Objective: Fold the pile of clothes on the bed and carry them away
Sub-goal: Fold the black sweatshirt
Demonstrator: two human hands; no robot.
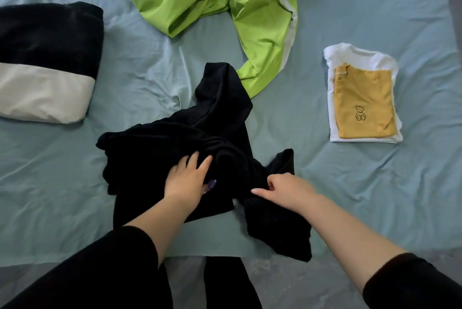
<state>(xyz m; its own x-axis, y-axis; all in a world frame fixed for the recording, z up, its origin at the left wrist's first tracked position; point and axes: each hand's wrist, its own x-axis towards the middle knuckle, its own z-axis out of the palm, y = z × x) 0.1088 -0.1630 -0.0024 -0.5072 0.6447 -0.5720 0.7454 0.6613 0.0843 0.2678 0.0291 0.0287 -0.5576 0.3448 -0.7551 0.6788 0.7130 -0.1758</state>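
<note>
Untangling the crumpled black garment (175, 138) under my hands: my left hand (186, 178) lies flat on it while my right hand (287, 189) pinches a soft fold. Next, I judge, it needs spreading flat. Right of the hands sits a folded stack (362, 98) on the bed (150, 71); beyond them, slick green sportswear (260, 21) sprawls.

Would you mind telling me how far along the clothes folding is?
Done: a yellow top lies folded on a folded white shirt. In hand: the left hand rests on the crumpled black garment while the right hand pinches it. Left: the unfolded green garment, then carrying everything away.
</note>
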